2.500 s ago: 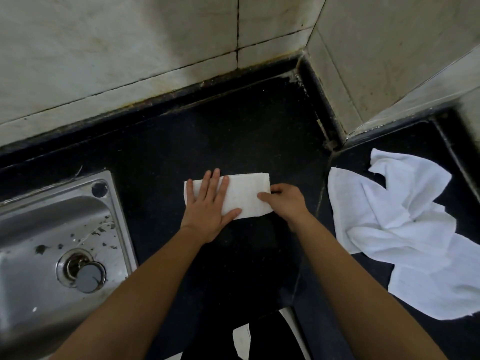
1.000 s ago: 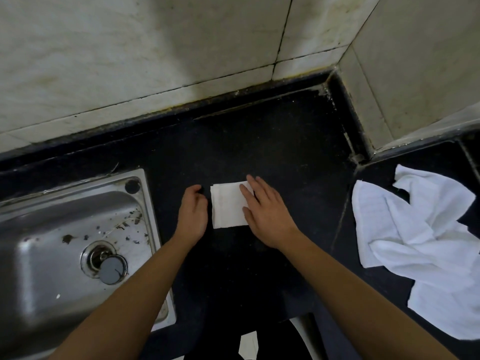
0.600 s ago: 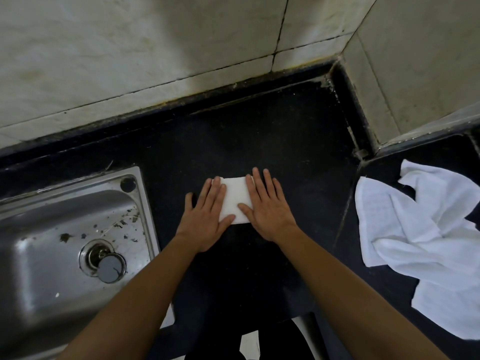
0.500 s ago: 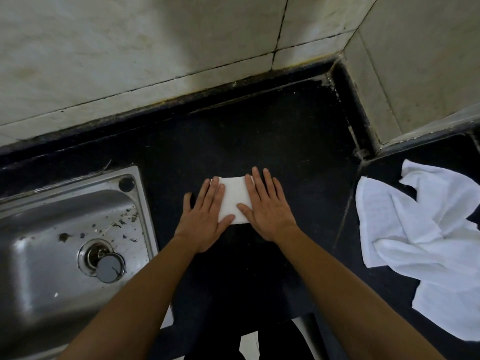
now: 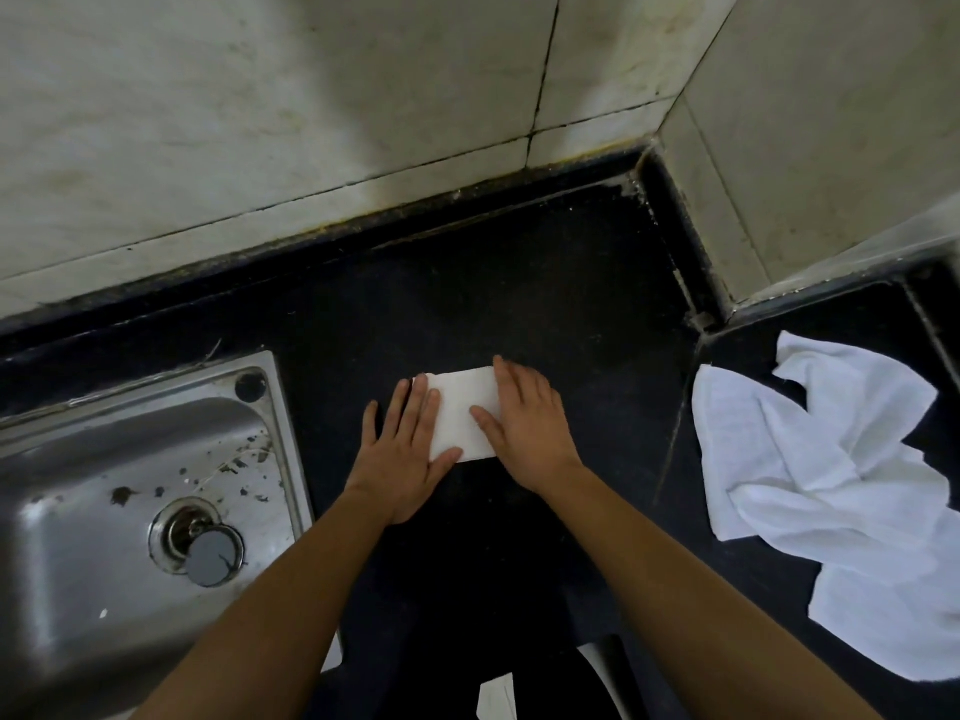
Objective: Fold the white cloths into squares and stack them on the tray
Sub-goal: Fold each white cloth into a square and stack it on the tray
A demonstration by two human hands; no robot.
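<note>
Folded cloth (image 5: 462, 413) lies flat on the black tabletop (image 5: 493, 283), just right of the sink (image 5: 291, 459), about level w/ the sink's far corner. It's a small white rectangle, close to square, edges lined up.

L hand (image 5: 405, 459) sits palm down on the cloth's sink-side edge. Its fingers are straight & close together, tips near the far corner, thumb spread along the near edge. R hand (image 5: 530, 433) sits palm down on the edge away from the sink, fingers straight & together, thumb angled in over the cloth's middle. Neither hand curls round anything. Both press flat, w/ a strip of cloth showing between them. Both forearms are bare, reaching in from the near side.

Much farther right of the sink, well apart from the folded cloth & past a seam in the tabletop, lies a pile (image 5: 831, 485) of loose white cloths. They're crumpled & overlapping, partly cut off at the view's right edge.

The sink is steel, its basin speckled w/ dark bits. A round grey plug (image 5: 213, 558) overlaps the drain's near side. Behind the sink runs a pale tiled wall (image 5: 260, 122) w/ dark grout, which turns a corner farther right, beyond the folded cloth.
</note>
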